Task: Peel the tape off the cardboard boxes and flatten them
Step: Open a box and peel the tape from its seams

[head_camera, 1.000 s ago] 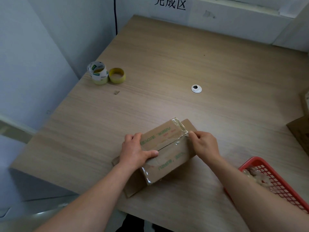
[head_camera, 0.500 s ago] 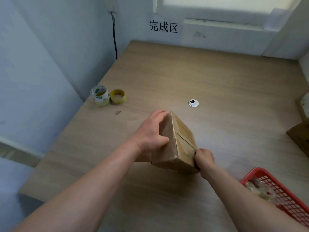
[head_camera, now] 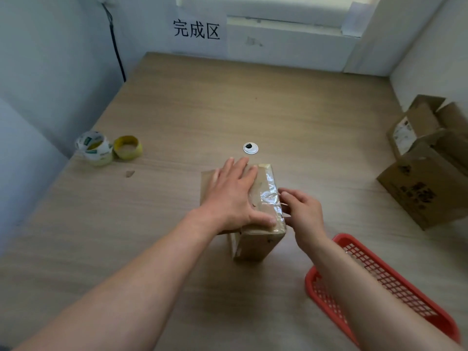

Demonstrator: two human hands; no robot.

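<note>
A small brown cardboard box (head_camera: 255,245) stands on the wooden table (head_camera: 228,110) in the middle of the view. Clear shiny tape (head_camera: 269,196) runs over its top and down its right edge. My left hand (head_camera: 234,196) lies flat on the top with fingers spread and straight, pressing the box down. My right hand (head_camera: 301,211) is at the box's right side, and its fingertips pinch the tape at the edge. The box's far side is hidden by my left hand.
Two more cardboard boxes (head_camera: 430,171) sit at the right edge, one with open flaps. A red plastic basket (head_camera: 379,282) lies at the lower right. Two tape rolls (head_camera: 109,148) stand at the left. A round cable grommet (head_camera: 250,148) lies beyond the box.
The box has been turned from lying flat, through a tilt, to standing on the table. My left hand went from gripping its side to lying flat on top. My right hand stays at the tape.
</note>
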